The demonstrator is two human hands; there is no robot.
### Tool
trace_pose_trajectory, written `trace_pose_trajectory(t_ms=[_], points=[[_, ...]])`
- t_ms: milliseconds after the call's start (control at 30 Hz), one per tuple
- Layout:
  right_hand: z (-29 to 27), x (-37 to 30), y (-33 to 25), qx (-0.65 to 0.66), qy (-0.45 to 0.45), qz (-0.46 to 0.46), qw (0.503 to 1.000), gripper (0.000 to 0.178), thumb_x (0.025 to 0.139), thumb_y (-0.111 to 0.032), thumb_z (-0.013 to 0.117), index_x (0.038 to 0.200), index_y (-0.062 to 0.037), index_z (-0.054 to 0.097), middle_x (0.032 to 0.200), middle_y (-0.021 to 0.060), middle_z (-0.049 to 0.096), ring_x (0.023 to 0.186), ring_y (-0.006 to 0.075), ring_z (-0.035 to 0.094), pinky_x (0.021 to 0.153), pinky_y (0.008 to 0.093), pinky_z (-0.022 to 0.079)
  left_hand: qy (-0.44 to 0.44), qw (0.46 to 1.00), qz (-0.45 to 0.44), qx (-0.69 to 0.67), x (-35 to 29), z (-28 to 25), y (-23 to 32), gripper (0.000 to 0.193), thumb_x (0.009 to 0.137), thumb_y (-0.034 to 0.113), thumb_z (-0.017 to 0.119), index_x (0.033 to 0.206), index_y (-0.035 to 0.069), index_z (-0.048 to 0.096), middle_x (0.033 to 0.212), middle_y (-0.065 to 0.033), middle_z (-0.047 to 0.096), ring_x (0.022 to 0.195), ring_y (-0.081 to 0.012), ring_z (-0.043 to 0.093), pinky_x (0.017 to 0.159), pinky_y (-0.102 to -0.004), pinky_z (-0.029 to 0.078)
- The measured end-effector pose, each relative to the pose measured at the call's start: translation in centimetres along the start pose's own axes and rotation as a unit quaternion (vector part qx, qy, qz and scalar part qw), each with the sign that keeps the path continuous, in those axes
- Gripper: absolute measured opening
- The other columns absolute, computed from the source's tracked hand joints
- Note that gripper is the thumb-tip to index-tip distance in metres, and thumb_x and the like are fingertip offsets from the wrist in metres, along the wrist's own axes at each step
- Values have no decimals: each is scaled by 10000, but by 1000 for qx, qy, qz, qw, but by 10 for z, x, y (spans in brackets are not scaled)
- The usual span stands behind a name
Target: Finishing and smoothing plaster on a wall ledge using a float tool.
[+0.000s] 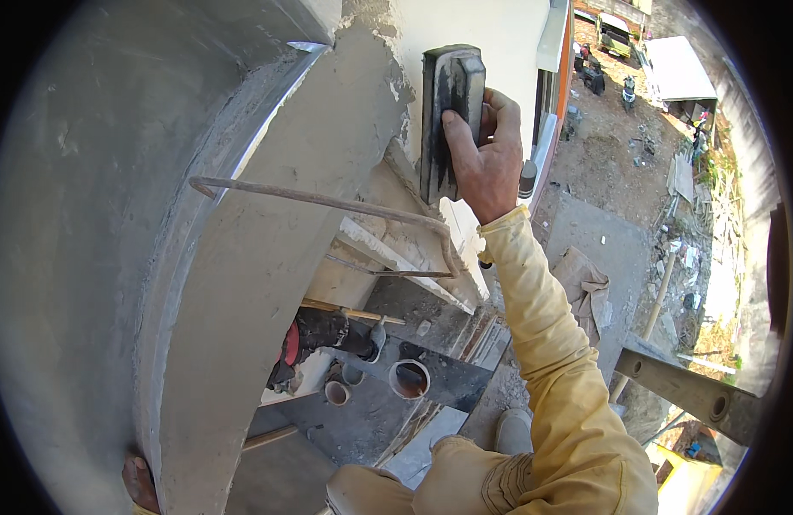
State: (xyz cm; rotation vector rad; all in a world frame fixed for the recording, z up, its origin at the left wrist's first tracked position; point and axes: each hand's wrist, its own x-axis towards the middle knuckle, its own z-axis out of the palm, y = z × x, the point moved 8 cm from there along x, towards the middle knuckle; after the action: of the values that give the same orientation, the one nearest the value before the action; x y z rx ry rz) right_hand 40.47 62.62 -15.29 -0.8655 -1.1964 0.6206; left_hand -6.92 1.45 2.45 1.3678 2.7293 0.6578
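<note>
The black-smeared grey block-shaped float, probably light and stiff, is best held mid-length, where the right hand closes its fingers; I cannot tell what the left hand grips.

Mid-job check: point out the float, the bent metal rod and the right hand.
Float (455, 90): head view, on its dark-smeared body.
Bent metal rod (328, 200): head view, along its long upper stretch.
Right hand (489, 163): head view, on its back.
</note>
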Motion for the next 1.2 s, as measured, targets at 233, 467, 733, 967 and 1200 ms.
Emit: trace_pose_trajectory(t_ms=[233,467,733,967,1200], points=[[22,-42,-51,-25,-39,-172,984,440,778,-138,770,1172,-32,604,1001,161,598,853,332,632,739,417,534,1,999,-4,40,3,8,24,594,1015,617,473,839,50,464,739,-56,576,659,-123,535,606,-307,472],[10,32,-29,-149,66,-91,982,429,818,-228,729,1166,-13,602,1012,181,626,842,332,647,739,419,535,18,998,0,54,5,12,38,619,1012,636,451,807,52,460,702,-57,560,650,-133,534,605,-314,473],[22,9,-11,107,-90,86,987,487,872,-298,723,1159,61,564,805,115,662,737,168,639,701,330,524,22,999,-7,24,4,4,6,634,1000,645,469,815,39,484,748,-93,624,671,-143,582,612,-320,497],[0,21,19,-41,-35,56,997,423,858,-239,724,1139,30,560,930,183,688,771,289,662,741,404,534,27,1000,7,-3,8,12,24,614,1009,624,474,821,39,489,758,-100,635,699,-145,600,632,-326,512],[12,-25,-23,-31,-95,-178,979,441,804,-142,776,1194,-19,612,1085,174,620,1017,350,596,892,419,500,10,1000,-1,30,4,9,-2,604,1023,616,452,820,47,475,779,-80,599,699,-130,547,626,-326,470]])
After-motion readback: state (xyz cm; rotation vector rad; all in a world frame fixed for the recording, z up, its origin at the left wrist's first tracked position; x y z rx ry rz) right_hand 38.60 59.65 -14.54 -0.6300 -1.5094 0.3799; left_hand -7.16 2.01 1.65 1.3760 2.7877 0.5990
